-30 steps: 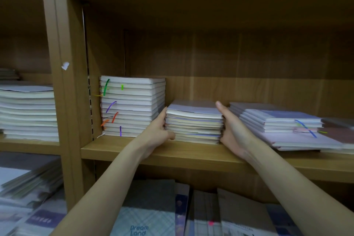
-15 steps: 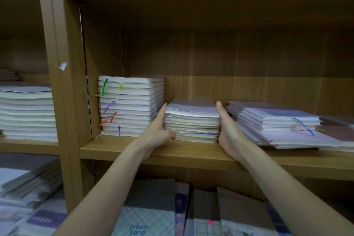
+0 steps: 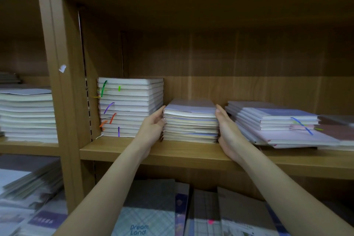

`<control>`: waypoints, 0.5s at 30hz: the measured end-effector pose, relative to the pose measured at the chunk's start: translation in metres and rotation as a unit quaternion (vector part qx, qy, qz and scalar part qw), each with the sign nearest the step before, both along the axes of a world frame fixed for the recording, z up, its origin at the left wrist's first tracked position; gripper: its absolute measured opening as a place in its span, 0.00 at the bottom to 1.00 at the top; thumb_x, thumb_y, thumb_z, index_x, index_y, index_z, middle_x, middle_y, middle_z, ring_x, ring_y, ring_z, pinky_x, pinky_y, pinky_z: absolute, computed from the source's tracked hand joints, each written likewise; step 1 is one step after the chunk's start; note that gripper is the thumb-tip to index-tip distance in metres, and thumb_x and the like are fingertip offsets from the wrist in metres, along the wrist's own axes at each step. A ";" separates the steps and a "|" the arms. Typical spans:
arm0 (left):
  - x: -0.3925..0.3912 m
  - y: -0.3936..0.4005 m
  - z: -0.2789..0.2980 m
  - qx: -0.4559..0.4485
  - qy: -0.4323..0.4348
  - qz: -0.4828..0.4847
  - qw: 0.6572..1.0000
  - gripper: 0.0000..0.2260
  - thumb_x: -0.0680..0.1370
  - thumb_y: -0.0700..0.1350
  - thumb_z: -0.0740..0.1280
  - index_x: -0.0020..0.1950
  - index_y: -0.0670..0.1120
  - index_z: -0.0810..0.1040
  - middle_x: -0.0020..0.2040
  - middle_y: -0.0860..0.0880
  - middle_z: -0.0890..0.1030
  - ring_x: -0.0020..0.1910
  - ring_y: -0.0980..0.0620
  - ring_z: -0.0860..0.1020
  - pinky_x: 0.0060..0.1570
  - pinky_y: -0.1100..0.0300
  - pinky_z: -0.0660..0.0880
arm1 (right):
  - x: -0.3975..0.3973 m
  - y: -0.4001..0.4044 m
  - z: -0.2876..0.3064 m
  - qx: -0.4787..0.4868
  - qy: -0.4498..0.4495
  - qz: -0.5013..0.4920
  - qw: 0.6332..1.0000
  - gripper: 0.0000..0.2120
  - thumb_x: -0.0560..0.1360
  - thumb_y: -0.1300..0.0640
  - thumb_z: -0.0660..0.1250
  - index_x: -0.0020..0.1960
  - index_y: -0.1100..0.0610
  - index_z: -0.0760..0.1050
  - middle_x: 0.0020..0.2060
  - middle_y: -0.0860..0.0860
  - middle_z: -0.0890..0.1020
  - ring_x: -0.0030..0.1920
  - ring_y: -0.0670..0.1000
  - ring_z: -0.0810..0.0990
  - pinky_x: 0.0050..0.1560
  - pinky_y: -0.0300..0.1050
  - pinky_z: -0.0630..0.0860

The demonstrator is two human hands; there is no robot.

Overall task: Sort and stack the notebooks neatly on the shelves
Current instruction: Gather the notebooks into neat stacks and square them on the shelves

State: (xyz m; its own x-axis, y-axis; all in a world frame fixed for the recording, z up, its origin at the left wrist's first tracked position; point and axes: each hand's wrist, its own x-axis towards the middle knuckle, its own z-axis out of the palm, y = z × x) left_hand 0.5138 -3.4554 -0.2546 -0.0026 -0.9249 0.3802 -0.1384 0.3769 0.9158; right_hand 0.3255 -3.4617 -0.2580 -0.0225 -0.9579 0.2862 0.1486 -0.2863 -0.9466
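I press my flat left hand (image 3: 153, 130) and right hand (image 3: 228, 130), fingers straight, against the middle notebook stack (image 3: 190, 121); loose, slippery covers, so I'd squeeze low.

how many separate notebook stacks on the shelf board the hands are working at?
3. Tall stack at the left against the side panel; middle stack pressed between left hand and right hand; messy stack at right, running out of frame, so more may be hidden.
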 end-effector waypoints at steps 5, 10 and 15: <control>0.001 -0.009 -0.002 -0.010 -0.025 0.023 0.999 0.20 0.82 0.37 0.54 0.73 0.52 0.64 0.65 0.51 0.74 0.65 0.51 0.71 0.66 0.51 0.68 | 0.000 0.003 0.001 0.004 0.006 -0.006 1.000 0.22 0.83 0.51 0.49 0.76 0.48 0.53 0.73 0.50 0.62 0.72 0.51 0.62 0.73 0.49 0.58; -0.001 -0.011 -0.005 -0.031 -0.047 0.052 0.997 0.20 0.82 0.37 0.54 0.73 0.52 0.64 0.63 0.53 0.74 0.60 0.57 0.71 0.52 0.67 0.69 | 0.000 0.002 0.000 0.005 0.008 -0.011 1.000 0.21 0.83 0.52 0.49 0.76 0.48 0.54 0.73 0.50 0.63 0.71 0.50 0.63 0.70 0.47 0.60; 0.004 -0.008 -0.001 -0.010 -0.015 0.009 1.000 0.25 0.80 0.31 0.53 0.75 0.51 0.60 0.68 0.52 0.69 0.68 0.53 0.66 0.68 0.54 0.65 | -0.002 0.003 0.004 0.028 -0.006 -0.011 1.000 0.24 0.82 0.51 0.52 0.77 0.49 0.50 0.72 0.51 0.64 0.70 0.52 0.65 0.70 0.49 0.61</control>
